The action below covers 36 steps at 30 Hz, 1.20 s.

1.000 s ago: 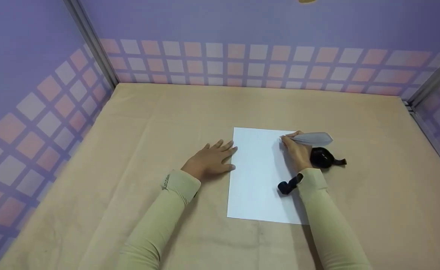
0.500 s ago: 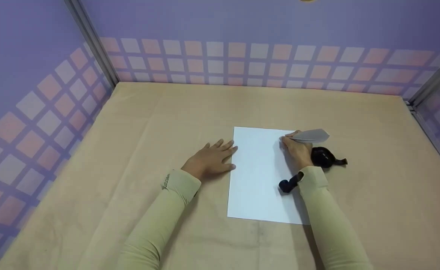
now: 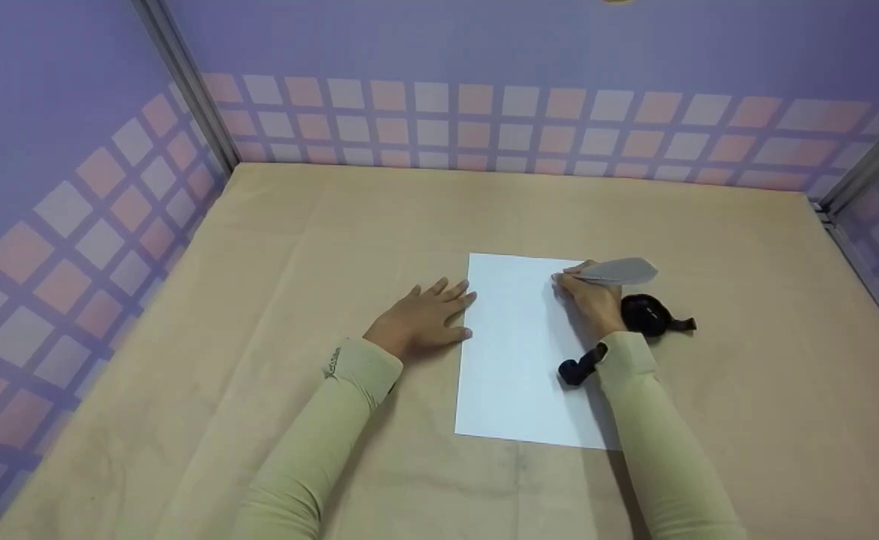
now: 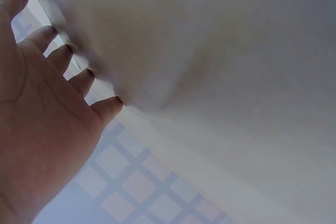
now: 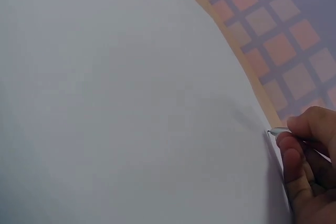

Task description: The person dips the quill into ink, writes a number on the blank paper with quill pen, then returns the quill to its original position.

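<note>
My right hand [image 3: 593, 298] pinches a feather quill pen [image 3: 619, 271] near the upper right of a white sheet of paper [image 3: 503, 352]. The grey feather leans out to the right. In the right wrist view the thumb and fingers [image 5: 298, 174] close around the pen's shaft, and the pointed tip [image 5: 275, 131] is right at the paper's surface. With fingers spread, my left hand [image 3: 421, 319] lies flat, its fingertips on the sheet's left edge. The left wrist view shows that palm [image 4: 47, 124] and the fingertips against the surface.
Just right of my right hand lies a glossy black rounded object [image 3: 646, 315] with a narrow tail. A small black device [image 3: 580, 367] sits at the right wrist, over the paper. Beige cloth [image 3: 334, 225] covers the table, and purple checked walls [image 3: 439, 45] enclose it.
My right hand and the quill tip have shifted slightly left across the paper, and the feather has tipped a little. The left hand has stayed in place.
</note>
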Available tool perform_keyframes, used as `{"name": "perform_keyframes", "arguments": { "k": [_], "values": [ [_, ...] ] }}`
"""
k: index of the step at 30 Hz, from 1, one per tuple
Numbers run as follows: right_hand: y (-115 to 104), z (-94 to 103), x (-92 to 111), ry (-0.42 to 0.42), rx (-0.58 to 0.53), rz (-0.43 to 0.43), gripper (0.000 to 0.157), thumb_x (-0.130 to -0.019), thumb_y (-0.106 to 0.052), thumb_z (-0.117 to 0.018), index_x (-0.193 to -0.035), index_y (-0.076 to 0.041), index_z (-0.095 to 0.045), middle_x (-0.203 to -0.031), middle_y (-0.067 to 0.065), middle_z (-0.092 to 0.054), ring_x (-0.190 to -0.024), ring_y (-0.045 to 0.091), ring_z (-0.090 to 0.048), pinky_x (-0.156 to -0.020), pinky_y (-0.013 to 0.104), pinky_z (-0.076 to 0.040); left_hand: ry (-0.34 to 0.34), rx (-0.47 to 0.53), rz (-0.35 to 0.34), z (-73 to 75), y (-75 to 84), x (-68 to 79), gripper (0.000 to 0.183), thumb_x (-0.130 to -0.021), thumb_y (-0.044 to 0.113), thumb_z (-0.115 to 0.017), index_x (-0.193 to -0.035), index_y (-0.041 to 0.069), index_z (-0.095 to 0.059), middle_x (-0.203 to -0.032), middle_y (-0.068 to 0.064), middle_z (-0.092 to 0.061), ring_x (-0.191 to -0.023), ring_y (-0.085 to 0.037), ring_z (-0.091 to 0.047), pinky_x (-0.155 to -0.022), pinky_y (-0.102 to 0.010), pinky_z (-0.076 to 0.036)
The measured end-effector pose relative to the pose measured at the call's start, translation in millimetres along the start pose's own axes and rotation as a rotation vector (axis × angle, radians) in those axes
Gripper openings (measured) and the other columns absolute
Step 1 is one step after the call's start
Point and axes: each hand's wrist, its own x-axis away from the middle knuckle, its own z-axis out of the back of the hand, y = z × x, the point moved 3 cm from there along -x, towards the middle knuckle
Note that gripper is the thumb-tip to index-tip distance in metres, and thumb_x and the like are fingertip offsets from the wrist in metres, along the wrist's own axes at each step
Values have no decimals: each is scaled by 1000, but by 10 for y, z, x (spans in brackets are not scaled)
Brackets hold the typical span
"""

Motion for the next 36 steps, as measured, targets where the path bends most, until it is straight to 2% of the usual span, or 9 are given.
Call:
{"name": "perform_keyframes", "arguments": {
  "k": [8, 12, 24, 36],
  "values": [
    [-32, -12, 8, -50, 57, 76, 12, -81, -7, -74, -88, -6, -64, -75, -11, -66, -67, 1, -60, -68, 14, -49, -2, -7, -2, 21, 27, 31, 67, -98, 55, -36, -156, 28, -13, -163, 8, -3, -151, -23, -1, -120, -53, -7],
    [-35, -22, 11, -59, 46, 72, 12, -81, -7, -73, -88, -6, -64, -77, -9, -68, -67, 0, -60, -67, 14, -49, 1, -7, -1, 28, 31, 39, 68, -99, 55, -37, -156, 27, -13, -163, 7, -4, -151, -23, -1, -120, -53, -8],
    [-45, -87, -11, -103, 113, 61, 17, -82, -12, -73, -95, -4, -66, -76, -12, -64, -71, 3, -59, -69, 15, -47, 13, -2, -8, 29, 23, 48, 67, -99, 54, -37, -156, 27, -14, -163, 7, -5, -151, -24, -2, -120, -53, -8],
    [-51, -115, -6, -119, 118, 60, 9, -81, -9, -72, -86, -8, -64, -69, -12, -62, -66, 4, -55, -63, 17, -46, 8, 3, -9, 23, 16, 25, 67, -98, 54, -38, -155, 28, -14, -163, 7, -5, -151, -24, -3, -120, -53, -8]
  ]
}}
